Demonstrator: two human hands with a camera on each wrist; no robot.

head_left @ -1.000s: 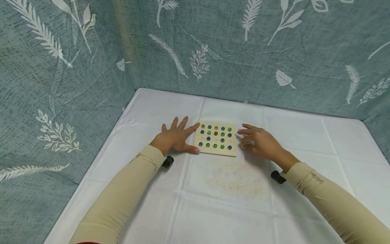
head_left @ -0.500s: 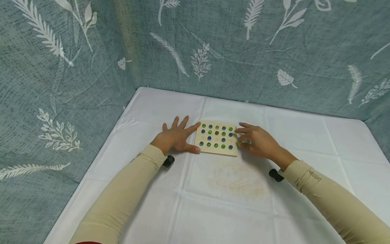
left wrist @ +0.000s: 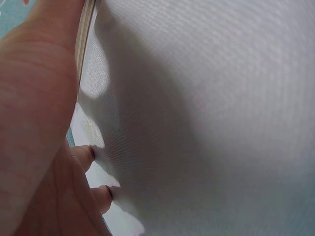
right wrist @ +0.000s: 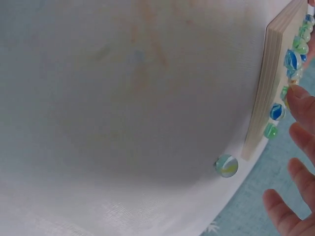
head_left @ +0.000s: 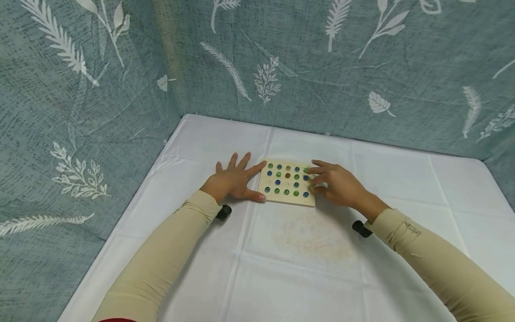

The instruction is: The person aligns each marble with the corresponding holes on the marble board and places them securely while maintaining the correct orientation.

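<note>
A square wooden board (head_left: 291,201) lies flat on the table, with blue, green and amber glass marbles seated in rows of holes; a few holes in one row hold nothing. My left hand (head_left: 231,181) lies with fingers spread, its thumb and index finger touching the board's left edge. Over the right edge, my right hand (head_left: 338,184) pinches a greenish marble (right wrist: 284,93) between thumb and fingers; the other fingers are spread and slightly bent. A clear marble with a yellow swirl (right wrist: 227,165) rests on the cloth beside the board, seen only in the right wrist view.
A white cloth (head_left: 281,281) with creases and a brownish stain covers the table. Blue-grey curtains (head_left: 322,89) with white leaf prints stand behind and at the left. Each wrist carries a dark camera (head_left: 361,229).
My right hand has moved left with the marble, from beside the board to over its right edge. The left hand stays in place; the view has shifted slightly.
</note>
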